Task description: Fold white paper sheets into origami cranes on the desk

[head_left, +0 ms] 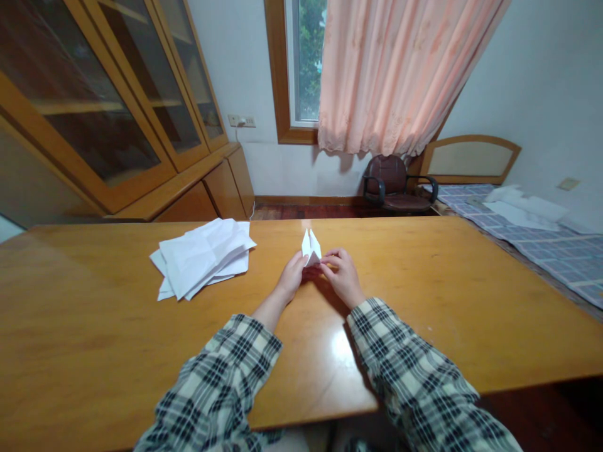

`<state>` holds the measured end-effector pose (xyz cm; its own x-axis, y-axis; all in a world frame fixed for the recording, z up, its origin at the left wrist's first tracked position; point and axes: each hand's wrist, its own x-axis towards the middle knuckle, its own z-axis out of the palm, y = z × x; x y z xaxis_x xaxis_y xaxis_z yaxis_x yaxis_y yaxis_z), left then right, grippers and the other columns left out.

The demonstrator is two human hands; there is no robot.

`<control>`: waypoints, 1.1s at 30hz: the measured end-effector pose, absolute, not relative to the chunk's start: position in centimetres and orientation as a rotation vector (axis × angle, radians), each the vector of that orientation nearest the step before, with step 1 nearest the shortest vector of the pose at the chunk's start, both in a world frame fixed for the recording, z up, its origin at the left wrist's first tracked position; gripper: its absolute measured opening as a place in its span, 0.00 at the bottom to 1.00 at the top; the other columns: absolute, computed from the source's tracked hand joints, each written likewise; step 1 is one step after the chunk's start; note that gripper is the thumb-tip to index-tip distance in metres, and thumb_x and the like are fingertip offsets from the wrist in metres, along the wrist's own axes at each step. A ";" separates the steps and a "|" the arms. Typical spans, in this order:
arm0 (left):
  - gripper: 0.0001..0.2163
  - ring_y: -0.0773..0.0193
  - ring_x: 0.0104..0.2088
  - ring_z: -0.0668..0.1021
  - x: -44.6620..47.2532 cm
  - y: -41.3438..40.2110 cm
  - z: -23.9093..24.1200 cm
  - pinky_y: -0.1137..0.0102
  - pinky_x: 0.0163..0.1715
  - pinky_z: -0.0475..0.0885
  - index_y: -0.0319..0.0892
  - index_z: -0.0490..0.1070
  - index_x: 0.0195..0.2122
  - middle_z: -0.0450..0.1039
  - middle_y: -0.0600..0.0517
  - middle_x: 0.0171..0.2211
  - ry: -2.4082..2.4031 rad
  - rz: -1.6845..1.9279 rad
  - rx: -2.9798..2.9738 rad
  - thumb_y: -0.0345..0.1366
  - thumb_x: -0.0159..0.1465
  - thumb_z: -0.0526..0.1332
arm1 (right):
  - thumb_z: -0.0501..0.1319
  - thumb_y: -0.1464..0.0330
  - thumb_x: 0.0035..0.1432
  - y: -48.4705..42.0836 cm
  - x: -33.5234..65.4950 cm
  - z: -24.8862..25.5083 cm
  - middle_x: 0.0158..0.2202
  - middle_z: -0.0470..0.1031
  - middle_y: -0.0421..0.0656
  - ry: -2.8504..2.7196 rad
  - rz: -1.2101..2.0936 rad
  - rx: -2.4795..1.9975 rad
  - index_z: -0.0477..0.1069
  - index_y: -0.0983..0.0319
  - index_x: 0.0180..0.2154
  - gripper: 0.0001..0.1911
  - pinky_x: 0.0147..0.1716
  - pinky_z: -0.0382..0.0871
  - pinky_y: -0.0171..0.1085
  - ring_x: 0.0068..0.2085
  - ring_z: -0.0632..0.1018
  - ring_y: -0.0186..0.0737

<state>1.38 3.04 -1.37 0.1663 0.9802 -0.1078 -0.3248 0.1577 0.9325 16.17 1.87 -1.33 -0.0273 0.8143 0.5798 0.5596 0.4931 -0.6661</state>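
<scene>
A small folded piece of white paper (311, 248) with two pointed tips upward is held just above the table, near the middle of the view. My left hand (291, 276) is closed on its left side, the thumb against the paper. At the lower right corner of the paper, my right hand (342, 274) has its thumb and fingertips pinched together. Plaid sleeves cover both forearms. To the left lies a loose stack of creased white paper sheets (202, 258).
The wooden table (414, 301) spans the view. A glass-door cabinet (136, 94) stands at the back left, a brown armchair (396, 182) beneath the pink curtain (396, 75). On the right is a bed (527, 245) with a checked cover and white sheets on it.
</scene>
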 end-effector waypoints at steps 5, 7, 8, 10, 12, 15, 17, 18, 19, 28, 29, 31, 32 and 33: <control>0.11 0.65 0.28 0.79 1.3 3.1 -1.2 0.73 0.29 0.72 0.41 0.69 0.41 0.78 0.51 0.33 0.925 1.121 0.975 0.38 0.58 0.58 | 0.63 0.67 0.56 2.0 16.3 -1.4 0.36 0.70 0.43 -1.634 0.362 -1.210 0.77 0.58 0.30 0.04 0.44 0.68 0.42 0.40 0.73 0.42; 0.12 0.66 0.29 0.79 1.3 3.1 -1.2 0.74 0.29 0.72 0.40 0.70 0.41 0.78 0.50 0.35 0.922 1.110 0.998 0.39 0.58 0.59 | 0.63 0.66 0.56 2.1 16.3 -1.4 0.35 0.70 0.43 -1.620 0.371 -1.221 0.76 0.59 0.30 0.05 0.43 0.68 0.42 0.40 0.73 0.41; 0.13 0.66 0.30 0.79 1.3 3.0 -1.1 0.74 0.29 0.72 0.40 0.70 0.41 0.78 0.50 0.35 0.919 1.106 1.005 0.39 0.57 0.60 | 0.63 0.66 0.56 2.1 16.3 -1.5 0.35 0.70 0.43 -1.617 0.374 -1.226 0.76 0.59 0.30 0.05 0.43 0.68 0.42 0.40 0.73 0.41; 0.14 0.66 0.30 0.79 1.4 3.0 -1.1 0.74 0.30 0.71 0.40 0.70 0.42 0.78 0.49 0.36 0.912 1.102 1.011 0.40 0.57 0.61 | 0.63 0.65 0.56 2.1 16.4 -1.5 0.35 0.70 0.44 -1.611 0.378 -1.235 0.76 0.59 0.30 0.06 0.43 0.68 0.42 0.39 0.73 0.42; 0.15 0.65 0.31 0.79 1.4 3.0 -1.1 0.74 0.30 0.71 0.39 0.71 0.42 0.78 0.49 0.37 0.904 1.098 1.013 0.41 0.56 0.62 | 0.63 0.64 0.57 2.1 16.4 -1.6 0.35 0.70 0.44 -1.602 0.382 -1.241 0.75 0.60 0.30 0.07 0.42 0.68 0.42 0.39 0.73 0.42; 0.15 0.65 0.31 0.79 1.5 3.0 -1.1 0.73 0.31 0.71 0.39 0.71 0.42 0.78 0.49 0.37 0.890 1.092 1.020 0.41 0.55 0.63 | 0.62 0.62 0.57 2.1 16.3 -1.6 0.34 0.70 0.44 -1.589 0.390 -1.247 0.75 0.59 0.30 0.08 0.41 0.69 0.42 0.38 0.73 0.41; 0.15 0.64 0.31 0.80 1.4 3.0 -1.1 0.73 0.30 0.71 0.40 0.70 0.41 0.78 0.49 0.37 0.885 1.088 1.027 0.42 0.55 0.64 | 0.62 0.61 0.57 2.1 16.3 -1.6 0.34 0.70 0.44 -1.585 0.399 -1.245 0.75 0.59 0.30 0.09 0.40 0.69 0.41 0.38 0.73 0.41; 0.16 0.64 0.30 0.80 1.4 2.9 -1.1 0.73 0.30 0.71 0.40 0.70 0.41 0.78 0.49 0.36 0.880 1.085 1.031 0.43 0.55 0.64 | 0.61 0.61 0.57 2.1 16.3 -1.5 0.33 0.70 0.43 -1.582 0.404 -1.243 0.74 0.60 0.30 0.09 0.39 0.69 0.41 0.37 0.73 0.41; 0.17 0.64 0.30 0.80 1.3 2.9 -1.1 0.72 0.30 0.71 0.40 0.69 0.41 0.78 0.49 0.36 0.874 1.082 1.034 0.44 0.55 0.64 | 0.61 0.61 0.57 2.1 16.3 -1.5 0.33 0.70 0.43 -1.579 0.406 -1.243 0.74 0.60 0.30 0.10 0.38 0.69 0.40 0.37 0.73 0.41; 0.28 0.64 0.32 0.79 1.4 2.5 -0.7 0.74 0.30 0.70 0.39 0.66 0.43 0.77 0.46 0.37 0.814 1.079 1.158 0.50 0.48 0.71 | 0.61 0.63 0.57 1.9 16.2 -1.1 0.30 0.71 0.42 -1.595 0.370 -1.243 0.72 0.60 0.28 0.08 0.37 0.67 0.39 0.34 0.73 0.39; 0.28 0.64 0.32 0.79 1.5 2.5 -0.8 0.74 0.29 0.70 0.38 0.66 0.43 0.77 0.46 0.36 0.817 1.086 1.162 0.49 0.48 0.72 | 0.61 0.64 0.57 2.0 16.2 -1.1 0.30 0.71 0.42 -1.599 0.370 -1.244 0.72 0.60 0.28 0.08 0.37 0.67 0.39 0.34 0.73 0.39; 0.26 0.65 0.31 0.79 1.6 2.6 -0.9 0.75 0.29 0.70 0.38 0.66 0.42 0.77 0.47 0.36 0.823 1.103 1.150 0.49 0.49 0.71 | 0.60 0.64 0.57 2.0 16.2 -1.2 0.30 0.71 0.42 -1.607 0.371 -1.243 0.71 0.60 0.28 0.08 0.37 0.67 0.39 0.34 0.73 0.39; 0.26 0.65 0.30 0.79 1.6 2.6 -1.1 0.74 0.29 0.70 0.38 0.66 0.42 0.77 0.47 0.36 0.824 1.112 1.142 0.49 0.49 0.71 | 0.60 0.64 0.57 2.0 16.2 -1.2 0.31 0.71 0.42 -1.604 0.376 -1.244 0.70 0.60 0.29 0.07 0.36 0.67 0.39 0.34 0.73 0.39; 0.25 0.66 0.30 0.79 1.6 2.7 -1.2 0.74 0.29 0.70 0.38 0.67 0.42 0.77 0.47 0.36 0.823 1.119 1.134 0.49 0.50 0.71 | 0.61 0.63 0.56 2.0 16.2 -1.3 0.31 0.71 0.42 -1.595 0.387 -1.246 0.69 0.60 0.29 0.07 0.36 0.67 0.38 0.34 0.72 0.39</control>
<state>1.63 2.66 -1.17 0.2678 0.9629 0.0342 -0.2548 0.0366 0.9663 16.18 2.01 -1.29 0.0667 0.8539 0.5161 0.5223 0.4108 -0.7473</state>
